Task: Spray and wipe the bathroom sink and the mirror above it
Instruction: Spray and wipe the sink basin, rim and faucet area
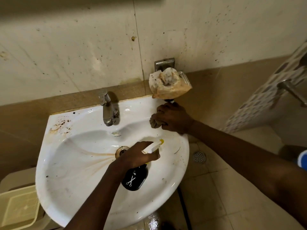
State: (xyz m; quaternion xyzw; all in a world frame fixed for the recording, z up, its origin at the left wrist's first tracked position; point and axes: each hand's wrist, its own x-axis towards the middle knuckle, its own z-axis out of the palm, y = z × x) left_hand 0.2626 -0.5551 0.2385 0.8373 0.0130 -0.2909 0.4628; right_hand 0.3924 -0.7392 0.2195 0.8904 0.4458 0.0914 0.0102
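Note:
A white sink [79, 173] fills the middle of the view, with brown stains on its left rim and streaks running to the drain [122, 151]. My left hand [137, 156] hovers over the basin, shut on a black spray bottle [135, 178] with a white and yellow nozzle pointing right. My right hand [174, 119] presses a bunched grey cloth [155, 122] onto the sink's back right rim. A metal tap [106, 108] stands at the back centre. The mirror is out of view.
A dirty soap holder [169, 84] hangs on the stained wall just above my right hand. A cream plastic bin [18, 208] sits at the lower left. A floor drain [199, 157] and wet tiles lie to the right of the sink.

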